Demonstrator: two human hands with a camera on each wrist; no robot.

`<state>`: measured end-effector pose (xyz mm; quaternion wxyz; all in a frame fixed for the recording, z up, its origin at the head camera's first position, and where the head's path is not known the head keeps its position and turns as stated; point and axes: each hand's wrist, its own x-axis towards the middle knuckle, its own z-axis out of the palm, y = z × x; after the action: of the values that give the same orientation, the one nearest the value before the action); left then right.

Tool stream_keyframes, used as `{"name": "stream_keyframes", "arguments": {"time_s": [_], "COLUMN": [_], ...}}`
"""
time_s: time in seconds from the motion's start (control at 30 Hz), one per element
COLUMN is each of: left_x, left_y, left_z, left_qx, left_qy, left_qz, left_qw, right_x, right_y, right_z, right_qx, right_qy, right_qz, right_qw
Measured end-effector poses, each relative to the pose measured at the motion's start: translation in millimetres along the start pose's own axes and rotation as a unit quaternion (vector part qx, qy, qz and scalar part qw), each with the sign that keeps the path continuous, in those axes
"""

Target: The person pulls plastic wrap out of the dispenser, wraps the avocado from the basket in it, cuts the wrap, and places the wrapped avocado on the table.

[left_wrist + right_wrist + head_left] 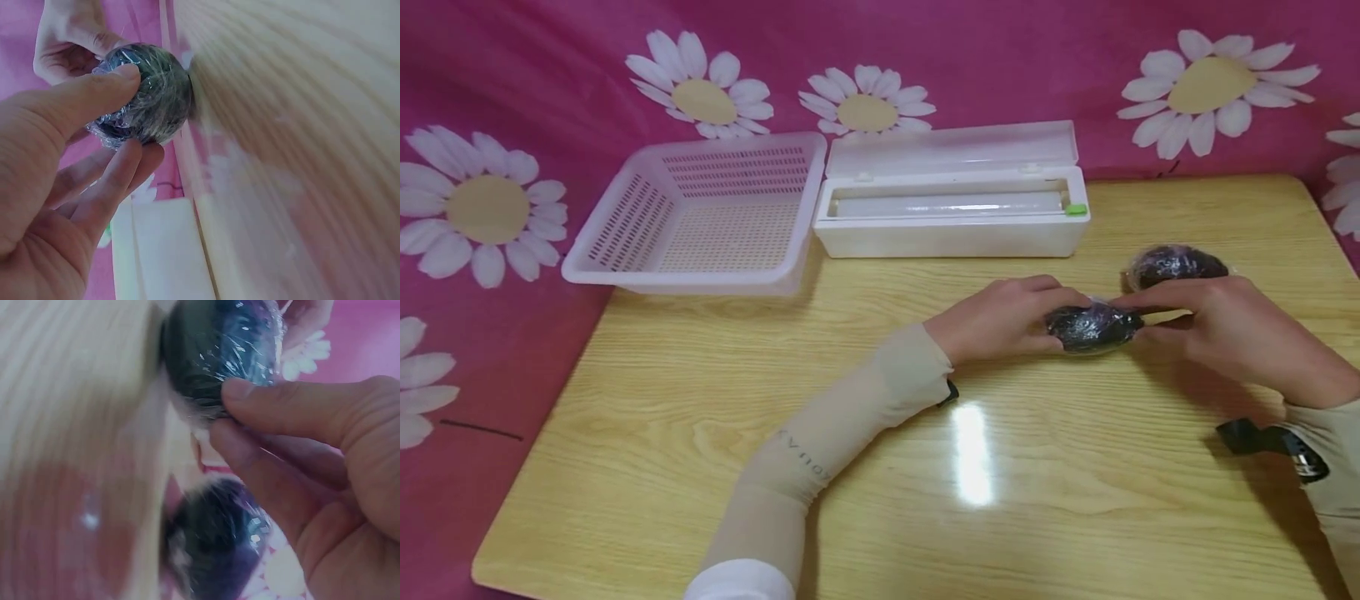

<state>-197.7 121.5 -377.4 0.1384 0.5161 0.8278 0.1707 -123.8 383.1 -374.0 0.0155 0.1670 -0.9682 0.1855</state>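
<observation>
Both hands hold a dark purple-black oval thing wrapped in clear film (1093,327), low over the table at the right. My left hand (1000,321) grips its left end, with the thumb on one side and fingers on the other in the left wrist view. At its tapered right end, my right hand (1210,329) pinches between thumb and fingers, as the right wrist view shows. A second dark oval thing in clear film (1180,262) lies just behind the right hand, which partly covers it.
A white film dispenser box (951,237) stands at the back with its lid up, a film roll inside and a green slider (1076,210) on its edge. Left of it sits a pale pink plastic basket (681,279). A flowered cloth (1000,58) hangs behind the wooden table (662,433).
</observation>
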Motion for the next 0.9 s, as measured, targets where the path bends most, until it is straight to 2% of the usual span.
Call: {"name": "stream_keyframes", "arguments": {"time_s": [0.1,0.3,0.5,0.7,0.9], "left_x": [8.3,24.1,36.7,49.2,59.1], "left_y": [5.4,15.0,23.4,32.6,37.8], "left_z": [1.9,8.0,10.7,14.2,19.0], "left_qx": [0.005,0.011,0.015,0.016,0.021], "left_qy": [-0.008,-0.014,-0.026,-0.037,-0.031], "left_qz": [-0.004,0.003,-0.006,-0.005,0.0], "left_qw": [0.9999,0.9998,0.9995,0.9992,0.9993], "right_x": [-2,-7,-8,-14,-18], "right_y": [6,17,29,38,45], "right_z": [-4.3,-12.2,-18.5,-21.5,-24.0], "right_qx": [-0.014,-0.033,-0.052,-0.055,-0.054], "right_qy": [-0.007,-0.048,-0.066,-0.075,-0.054], "right_qz": [0.008,0.035,0.039,0.057,0.054], "right_qw": [1.0,0.998,0.996,0.994,0.996]}}
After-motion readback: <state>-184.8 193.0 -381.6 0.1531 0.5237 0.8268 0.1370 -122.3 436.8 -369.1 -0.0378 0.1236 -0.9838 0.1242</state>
